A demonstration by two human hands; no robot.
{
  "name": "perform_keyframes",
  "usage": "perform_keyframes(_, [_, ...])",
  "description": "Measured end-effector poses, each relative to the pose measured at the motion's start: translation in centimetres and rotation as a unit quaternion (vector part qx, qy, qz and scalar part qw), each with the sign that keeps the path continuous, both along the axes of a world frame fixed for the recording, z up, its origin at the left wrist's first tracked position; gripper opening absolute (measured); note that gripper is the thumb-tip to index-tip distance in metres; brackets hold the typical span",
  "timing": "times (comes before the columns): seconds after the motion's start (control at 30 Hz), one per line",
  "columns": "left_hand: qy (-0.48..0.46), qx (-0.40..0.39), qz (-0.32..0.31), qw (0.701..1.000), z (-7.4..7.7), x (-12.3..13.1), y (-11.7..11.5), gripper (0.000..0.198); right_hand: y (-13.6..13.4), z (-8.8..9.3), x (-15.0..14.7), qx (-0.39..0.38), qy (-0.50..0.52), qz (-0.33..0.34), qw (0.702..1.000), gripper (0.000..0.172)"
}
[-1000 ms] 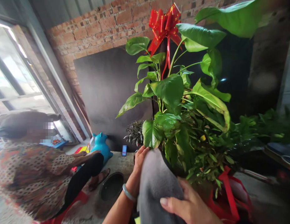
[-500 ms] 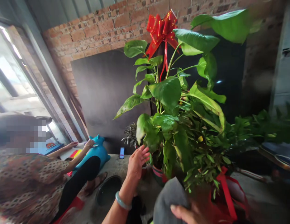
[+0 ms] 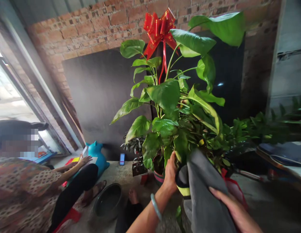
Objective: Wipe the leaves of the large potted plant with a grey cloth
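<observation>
A grey cloth (image 3: 206, 187), with a yellow-green and black band along its left side, is held in my right hand (image 3: 234, 207), the thumb lying over the fabric. The cloth's upper end is blurred and reaches the lower leaves. My left hand (image 3: 170, 171), with a pale bangle at the wrist, closes its fingers on a drooping green leaf (image 3: 180, 145); the fingertips are partly hidden. This leaf belongs to a tall potted plant (image 3: 163, 92) with broad green leaves. Its striped pot (image 3: 158, 177) shows left of my hand.
A red bow (image 3: 160, 29) tops the plant. A dark basin (image 3: 108, 200) and a phone (image 3: 122, 159) are on the floor to the left. A seated person (image 3: 26, 187) is beside a blue animal-shaped toy (image 3: 98, 155). At right stands a table-like edge (image 3: 283, 155).
My left hand has moved right, from stretched fingers by a pale-edged leaf to the drooping leaf. My right hand has raised the cloth up toward the leaves. The view has shifted slightly right.
</observation>
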State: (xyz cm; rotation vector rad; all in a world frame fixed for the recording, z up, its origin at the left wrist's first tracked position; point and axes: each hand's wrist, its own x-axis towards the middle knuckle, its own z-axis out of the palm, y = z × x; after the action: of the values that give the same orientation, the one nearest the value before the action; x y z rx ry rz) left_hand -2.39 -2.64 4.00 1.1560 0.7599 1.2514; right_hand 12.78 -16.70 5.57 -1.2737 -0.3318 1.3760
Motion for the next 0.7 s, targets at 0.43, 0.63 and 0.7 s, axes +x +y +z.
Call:
perform_keyframes(0.43, [-0.01, -0.002, -0.052, 0.999, 3.9, -0.1, -1.7, 0.055, 0.9, 6.9, 0.6, 0.093, -0.048, 0.014, 0.994, 0.054])
perform_keyframes(0.63, [-0.068, -0.02, 0.016, 0.997, 2.4, 0.8, 1.4, 0.063, 1.0, -0.6, 1.3, 0.02, -0.124, 0.065, 0.99, 0.055])
perform_keyframes(0.7, [-0.02, 0.002, 0.068, 0.997, 2.1, 1.7, 2.8, 0.052, 0.3, -2.2, 1.3, 0.019, -0.234, 0.055, 0.97, 0.048])
